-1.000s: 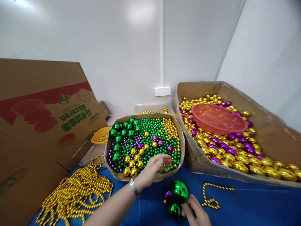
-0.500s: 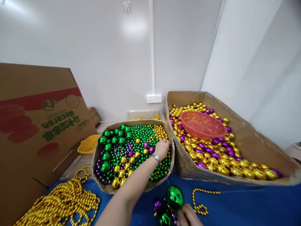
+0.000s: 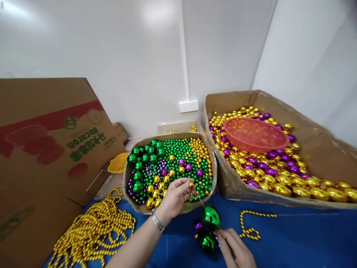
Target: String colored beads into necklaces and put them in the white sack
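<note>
My left hand [image 3: 177,197], with a silver watch on the wrist, is over the near edge of a cardboard box [image 3: 128,199] of loose beads. Its thumb and fingertips pinch a small gold bead [image 3: 191,184]. A thin string [image 3: 199,198] runs from near those fingertips down to a large green ball [image 3: 211,217]. My right hand [image 3: 232,245] is closed at the side of this bead strand, between the upper ball and a second green ball [image 3: 208,241]. Small purple beads [image 3: 198,226] sit beside the two balls. My right fingertips are partly hidden behind the strand.
A bigger carton [image 3: 234,190] at right holds gold and purple beads and a red plastic basin [image 3: 255,136]. Gold bead strings [image 3: 95,227] lie at left on the blue cloth, below a yellow basket [image 3: 117,163]. A short gold strand [image 3: 249,232] lies at right.
My left hand has come up out of the bead box toward me, now with a gold bead at its fingertips. My right hand still holds the strand. The view has shifted slightly.
</note>
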A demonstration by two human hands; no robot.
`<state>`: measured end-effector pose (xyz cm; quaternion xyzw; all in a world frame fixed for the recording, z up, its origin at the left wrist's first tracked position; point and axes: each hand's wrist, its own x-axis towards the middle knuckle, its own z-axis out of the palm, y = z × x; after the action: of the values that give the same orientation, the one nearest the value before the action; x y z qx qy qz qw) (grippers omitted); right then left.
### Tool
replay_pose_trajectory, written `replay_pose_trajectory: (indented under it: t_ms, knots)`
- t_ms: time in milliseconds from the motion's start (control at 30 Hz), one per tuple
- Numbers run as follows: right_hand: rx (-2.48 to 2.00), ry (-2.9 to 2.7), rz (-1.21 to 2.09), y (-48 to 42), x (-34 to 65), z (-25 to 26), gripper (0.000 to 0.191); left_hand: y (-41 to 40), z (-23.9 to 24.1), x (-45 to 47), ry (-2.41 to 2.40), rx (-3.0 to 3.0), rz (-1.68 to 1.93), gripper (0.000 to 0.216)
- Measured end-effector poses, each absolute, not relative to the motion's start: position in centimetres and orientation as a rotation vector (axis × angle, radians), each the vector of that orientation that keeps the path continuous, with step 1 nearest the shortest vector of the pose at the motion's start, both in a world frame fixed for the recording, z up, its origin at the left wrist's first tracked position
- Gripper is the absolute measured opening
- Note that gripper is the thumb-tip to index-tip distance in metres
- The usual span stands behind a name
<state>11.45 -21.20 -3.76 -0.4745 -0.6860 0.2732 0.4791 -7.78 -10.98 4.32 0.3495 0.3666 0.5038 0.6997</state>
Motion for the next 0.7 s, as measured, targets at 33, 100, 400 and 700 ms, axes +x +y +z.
replay_pose_trajectory:
  t_ms: [33, 100, 400, 700]
  knots:
    - [-1.154, -1.685, 0.664, -21.2, 11.4, -3.7, 0.023, -11.3, 4.3, -7.9, 0.824, 0.773, 1.129, 0.028]
    - [-1.145, -1.701, 0.654, -21.1, 11.3, -3.8, 0.023, -11.7, 4.2, -8.0, 0.845, 0.776, 1.145, 0.028]
    - [-1.226, -1.729, 0.672, -21.6, 11.5, -3.4, 0.024, -12.5, 4.5, -8.6, 1.008, 1.000, 1.142, 0.028]
    - [-1.296, -1.833, 0.902, -19.7, 14.4, 1.0, 0.030, -13.8, 7.2, -7.2, 0.971, 1.304, 1.099, 0.021]
